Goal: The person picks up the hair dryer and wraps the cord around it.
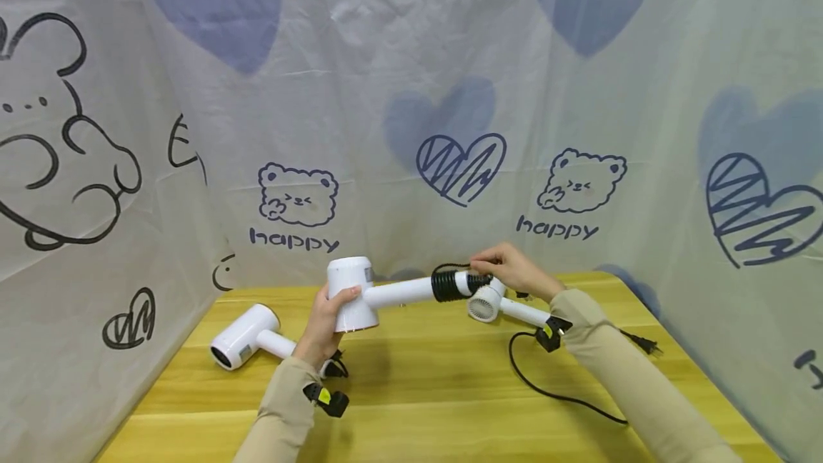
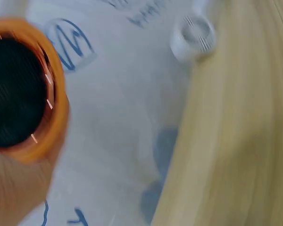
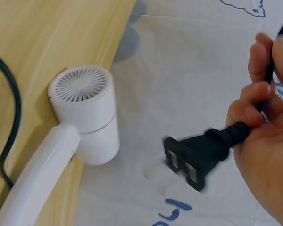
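Observation:
My left hand (image 1: 324, 324) grips a white hair dryer (image 1: 398, 293) round its head, above the table, with the handle pointing right. Seen close in the left wrist view, the dryer's dark outlet has a copper-orange rim (image 2: 60, 101). A black cord (image 1: 445, 286) is wound in tight coils round the handle near its end. My right hand (image 1: 514, 269) pinches the loose part of that cord beside the handle's end. Below those fingers, in the right wrist view, hangs the black two-pin plug (image 3: 198, 153), its metal blades facing out.
A second white hair dryer (image 1: 247, 334) lies on the wooden table (image 1: 418, 391) at the left, partly behind my left wrist. Another one (image 3: 87, 113) lies at the back right, its loose black cord (image 1: 559, 397) curving toward the front. Printed sheets (image 1: 398, 220) hang round the table.

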{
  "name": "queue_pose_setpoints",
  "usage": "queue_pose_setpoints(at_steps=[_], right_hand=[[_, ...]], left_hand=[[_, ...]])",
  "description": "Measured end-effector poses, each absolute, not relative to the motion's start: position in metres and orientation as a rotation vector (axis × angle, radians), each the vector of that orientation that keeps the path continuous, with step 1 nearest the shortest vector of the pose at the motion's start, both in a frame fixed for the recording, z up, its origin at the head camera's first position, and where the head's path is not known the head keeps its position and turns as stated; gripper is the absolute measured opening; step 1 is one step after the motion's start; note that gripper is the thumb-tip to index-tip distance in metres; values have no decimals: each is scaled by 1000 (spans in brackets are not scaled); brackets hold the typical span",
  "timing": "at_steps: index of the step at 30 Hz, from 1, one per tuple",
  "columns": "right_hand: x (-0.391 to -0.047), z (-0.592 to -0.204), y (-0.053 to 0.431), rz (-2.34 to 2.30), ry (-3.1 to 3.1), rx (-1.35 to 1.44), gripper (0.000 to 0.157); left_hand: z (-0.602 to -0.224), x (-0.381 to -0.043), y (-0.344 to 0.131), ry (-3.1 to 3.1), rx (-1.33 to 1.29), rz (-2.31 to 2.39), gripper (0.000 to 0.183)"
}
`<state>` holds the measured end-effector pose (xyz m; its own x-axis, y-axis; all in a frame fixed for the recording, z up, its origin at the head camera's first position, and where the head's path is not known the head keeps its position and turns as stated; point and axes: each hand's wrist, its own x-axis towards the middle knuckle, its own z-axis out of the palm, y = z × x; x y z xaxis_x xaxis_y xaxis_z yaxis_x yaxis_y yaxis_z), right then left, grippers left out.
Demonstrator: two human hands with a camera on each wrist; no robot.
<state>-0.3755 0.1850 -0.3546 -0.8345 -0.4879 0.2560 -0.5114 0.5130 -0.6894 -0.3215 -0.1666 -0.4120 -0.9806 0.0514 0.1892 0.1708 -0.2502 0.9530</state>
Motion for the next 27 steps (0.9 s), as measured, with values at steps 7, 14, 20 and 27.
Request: queue_pose_setpoints(at_steps=[7, 14, 20, 27], right_hand=[[-381, -365, 193, 1153, -2755, 811, 25], [-380, -376, 198, 1037, -2779, 739, 24], [-375, -379, 192, 882, -2777, 802, 22], [-361, -384, 177, 806, -2782, 939, 20]], left_hand=[[-405, -324, -157, -1662, -13, -2657, 51], [-404, -330, -155, -1472, 21, -2857, 52], [-401, -332, -149, -1327, 106, -2929, 46], [-409, -331, -143, -1200, 167, -2998, 42]])
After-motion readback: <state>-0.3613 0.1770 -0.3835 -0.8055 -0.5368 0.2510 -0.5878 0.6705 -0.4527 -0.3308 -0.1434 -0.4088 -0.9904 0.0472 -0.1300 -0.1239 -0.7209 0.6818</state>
